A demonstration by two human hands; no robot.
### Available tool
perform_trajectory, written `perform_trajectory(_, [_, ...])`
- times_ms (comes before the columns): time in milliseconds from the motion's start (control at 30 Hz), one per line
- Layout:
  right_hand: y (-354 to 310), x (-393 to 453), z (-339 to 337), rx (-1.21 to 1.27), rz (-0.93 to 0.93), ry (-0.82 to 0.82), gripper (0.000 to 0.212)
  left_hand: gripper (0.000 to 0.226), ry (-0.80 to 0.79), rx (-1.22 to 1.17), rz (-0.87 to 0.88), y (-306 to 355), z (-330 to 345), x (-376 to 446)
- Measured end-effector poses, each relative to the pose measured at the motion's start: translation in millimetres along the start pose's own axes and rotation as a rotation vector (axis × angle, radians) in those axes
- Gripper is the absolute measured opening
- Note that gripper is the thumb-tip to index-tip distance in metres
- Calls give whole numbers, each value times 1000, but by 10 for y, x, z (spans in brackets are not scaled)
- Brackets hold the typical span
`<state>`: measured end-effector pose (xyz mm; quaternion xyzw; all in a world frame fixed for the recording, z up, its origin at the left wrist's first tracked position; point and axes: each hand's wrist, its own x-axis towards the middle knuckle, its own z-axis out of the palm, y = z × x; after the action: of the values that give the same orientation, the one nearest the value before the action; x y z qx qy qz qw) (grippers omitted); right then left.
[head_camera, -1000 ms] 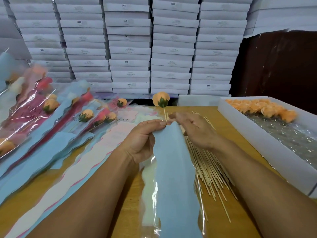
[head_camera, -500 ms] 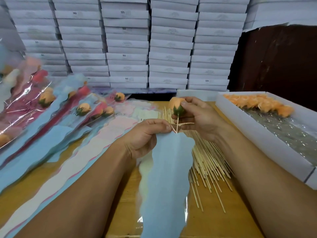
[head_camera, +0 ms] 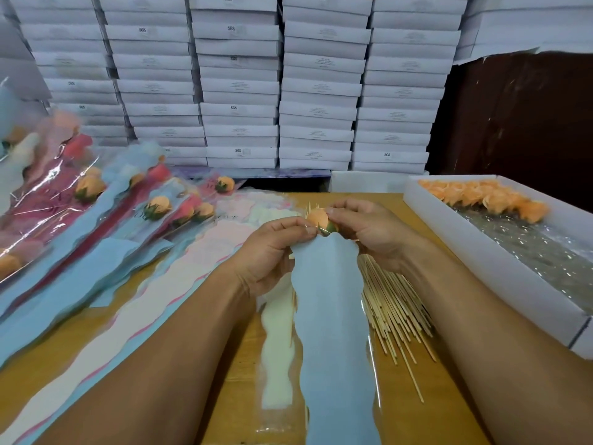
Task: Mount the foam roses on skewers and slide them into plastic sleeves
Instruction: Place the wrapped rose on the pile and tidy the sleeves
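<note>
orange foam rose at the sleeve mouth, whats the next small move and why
Probably push the orange foam rose a little deeper into the light blue plastic sleeve. Its head sits at the sleeve's top edge, the right hand pinching it while the left hand holds the sleeve mouth.

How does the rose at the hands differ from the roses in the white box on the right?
The rose at the hands sits at the mouth of a blue sleeve, pinched by the right hand; the boxed roses lie loose and unsleeved. It is single and shows its green base; they are bunched at the far end of the white box. Both are peach-orange.
</note>
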<state>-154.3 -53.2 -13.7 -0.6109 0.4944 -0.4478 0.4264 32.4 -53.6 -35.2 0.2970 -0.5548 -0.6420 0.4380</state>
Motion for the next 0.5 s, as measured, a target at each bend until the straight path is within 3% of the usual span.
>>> perform_trajectory(367, [-68,-37,78,-75,70,32,51,13,118,20,77,-16,-4,28])
perform_trajectory(500, [-69,-87,79,-93,101,-125,56,15,159,20,80,-10,8,19])
